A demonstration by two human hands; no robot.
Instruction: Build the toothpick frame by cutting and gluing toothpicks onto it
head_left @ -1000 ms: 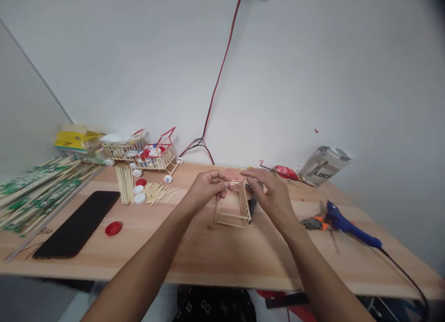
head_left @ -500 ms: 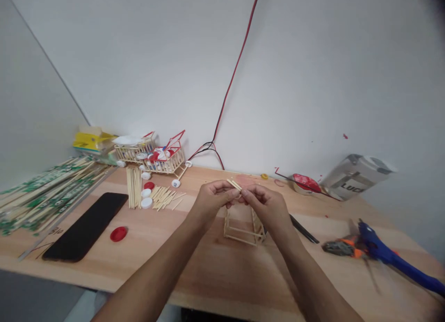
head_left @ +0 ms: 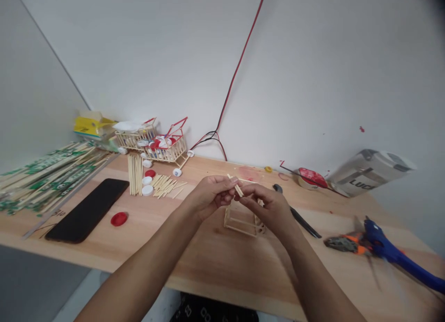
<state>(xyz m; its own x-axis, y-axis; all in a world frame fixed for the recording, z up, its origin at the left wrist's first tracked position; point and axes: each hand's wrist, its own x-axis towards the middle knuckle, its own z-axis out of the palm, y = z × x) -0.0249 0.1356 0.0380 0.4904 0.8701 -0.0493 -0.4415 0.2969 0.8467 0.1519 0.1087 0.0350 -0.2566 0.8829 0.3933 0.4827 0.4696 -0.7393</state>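
Note:
My left hand (head_left: 208, 196) and my right hand (head_left: 266, 206) meet over the middle of the wooden table (head_left: 215, 261). Both pinch a short wooden stick (head_left: 235, 185) between their fingertips, and it tilts up to the left. Just below the hands stands a small open frame of wooden sticks (head_left: 243, 220) on the table, partly hidden by my right hand. A black pen-like tool (head_left: 299, 217) lies to the right of the frame.
Left: a black phone (head_left: 88, 209), a red cap (head_left: 119, 218), loose sticks (head_left: 153, 183) with caps, two stick carts (head_left: 156, 145), a pile of wrapped chopsticks (head_left: 45, 171). Right: pliers (head_left: 344, 244), a blue glue gun (head_left: 396, 254), a red lid (head_left: 312, 177), a grey carton (head_left: 368, 172).
My hands rose from the stick frame and came together with the short stick held between them. The view shifted right and down.

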